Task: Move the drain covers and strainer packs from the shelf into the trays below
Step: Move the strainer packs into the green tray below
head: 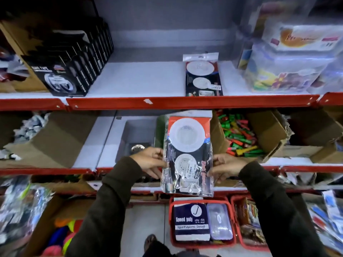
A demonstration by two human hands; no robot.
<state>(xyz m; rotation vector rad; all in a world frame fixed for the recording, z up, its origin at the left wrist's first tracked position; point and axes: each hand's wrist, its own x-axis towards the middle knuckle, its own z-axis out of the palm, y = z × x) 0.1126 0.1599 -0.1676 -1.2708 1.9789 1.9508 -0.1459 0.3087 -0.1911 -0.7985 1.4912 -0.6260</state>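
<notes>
I hold a strainer pack (pixel 188 154) upright in front of the middle shelf: clear plastic over a red and black card with two white round strainers. My left hand (pixel 150 161) grips its left edge and my right hand (pixel 226 166) grips its right edge. A second strainer pack (pixel 203 76) lies flat on the upper shelf. Behind the held pack sits a grey tray (pixel 137 134) with a round metal drain cover (pixel 137 147) inside, just above my left hand. A dark green tray (pixel 160 132) stands beside it, mostly hidden by the pack.
Black boxes (pixel 70 58) fill the upper shelf's left; clear plastic containers (pixel 289 58) its right. Cardboard boxes (pixel 55 140) flank the trays, one holding green and red items (pixel 239 134). Red baskets (pixel 202 223) stand on the floor below. Red shelf rails (pixel 167 102) run across.
</notes>
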